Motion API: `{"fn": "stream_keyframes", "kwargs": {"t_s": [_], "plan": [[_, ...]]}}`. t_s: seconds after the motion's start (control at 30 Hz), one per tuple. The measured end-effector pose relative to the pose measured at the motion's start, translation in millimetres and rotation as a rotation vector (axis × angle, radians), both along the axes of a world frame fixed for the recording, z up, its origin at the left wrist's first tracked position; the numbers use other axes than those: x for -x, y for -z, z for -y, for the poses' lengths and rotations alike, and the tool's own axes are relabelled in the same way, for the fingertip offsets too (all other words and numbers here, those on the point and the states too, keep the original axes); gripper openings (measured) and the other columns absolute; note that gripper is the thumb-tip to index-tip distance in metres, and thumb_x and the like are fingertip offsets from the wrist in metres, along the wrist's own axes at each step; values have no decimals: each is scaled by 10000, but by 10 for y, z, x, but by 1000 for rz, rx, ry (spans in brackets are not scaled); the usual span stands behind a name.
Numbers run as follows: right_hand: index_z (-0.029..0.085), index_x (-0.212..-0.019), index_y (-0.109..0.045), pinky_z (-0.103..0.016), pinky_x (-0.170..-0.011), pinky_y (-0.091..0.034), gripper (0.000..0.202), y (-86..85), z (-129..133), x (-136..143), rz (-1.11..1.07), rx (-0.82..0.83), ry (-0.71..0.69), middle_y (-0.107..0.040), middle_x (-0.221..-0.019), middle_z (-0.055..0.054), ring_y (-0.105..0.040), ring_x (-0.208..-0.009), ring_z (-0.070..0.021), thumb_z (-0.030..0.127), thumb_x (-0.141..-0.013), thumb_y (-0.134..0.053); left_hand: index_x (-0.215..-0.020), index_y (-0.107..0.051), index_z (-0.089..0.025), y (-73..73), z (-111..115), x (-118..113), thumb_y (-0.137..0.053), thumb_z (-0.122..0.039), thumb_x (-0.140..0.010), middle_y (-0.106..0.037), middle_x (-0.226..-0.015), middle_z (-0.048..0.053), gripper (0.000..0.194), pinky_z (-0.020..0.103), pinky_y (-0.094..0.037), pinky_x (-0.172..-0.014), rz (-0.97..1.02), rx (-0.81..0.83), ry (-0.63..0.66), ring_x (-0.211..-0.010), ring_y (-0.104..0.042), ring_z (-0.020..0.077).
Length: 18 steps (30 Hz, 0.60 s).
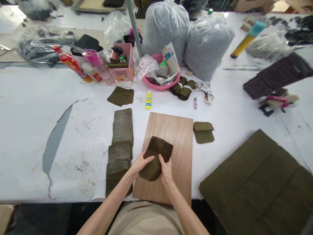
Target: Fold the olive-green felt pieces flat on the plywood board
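A dark olive cloth piece point(153, 168) is held between my two hands above a wooden board point(181, 147). My left hand point(141, 164) grips its left edge, thumb on top. On the right edge, my right hand point(166, 169) pinches it the same way; the fingers underneath are hidden. The upper part of the cloth looks darker than the lower part. Left of the board lies a long overlapping row of olive pieces point(122, 130). A folded olive piece point(203, 133) rests just right of the board.
Beyond the board are a yellow glue tube point(148, 100), small pink snips point(195, 103), olive pieces point(121, 96), rolled bundles point(186, 90) and a pink basket point(160, 87). Large olive fabric point(259, 182) covers the right front. Two stuffed bags point(166, 29) stand behind.
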State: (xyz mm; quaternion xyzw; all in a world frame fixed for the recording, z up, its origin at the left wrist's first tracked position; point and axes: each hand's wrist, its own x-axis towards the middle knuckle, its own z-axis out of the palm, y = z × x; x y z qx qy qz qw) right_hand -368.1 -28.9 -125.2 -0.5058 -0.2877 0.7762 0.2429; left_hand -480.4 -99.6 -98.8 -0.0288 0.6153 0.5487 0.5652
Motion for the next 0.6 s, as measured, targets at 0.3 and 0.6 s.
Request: {"fn": "stream_keyframes", "kwargs": {"t_s": [0.3, 0.6], "plan": [[195, -1246, -497, -368, -866, -531, 563, 36, -291, 222, 3, -111, -178, -679, -1113, -84, -650, -994, -227, 374, -746, -687, -1173, -546, -170, 4, -179, 126, -717, -374, -726, -704, -1056, 84, 520, 333, -556, -796, -95, -29, -84, -860, -686, 206], [158, -1266, -488, -444, -968, -423, 539, 225, -794, 815, 352, -682, -303, -598, -1201, -148, -557, -1108, -270, 453, -824, -580, -1200, -520, -180, 242, -597, 653, -648, -361, -769, -643, -1115, 91, 485, 375, -483, -906, -907, 128, 64, -1000, -622, 240]]}}
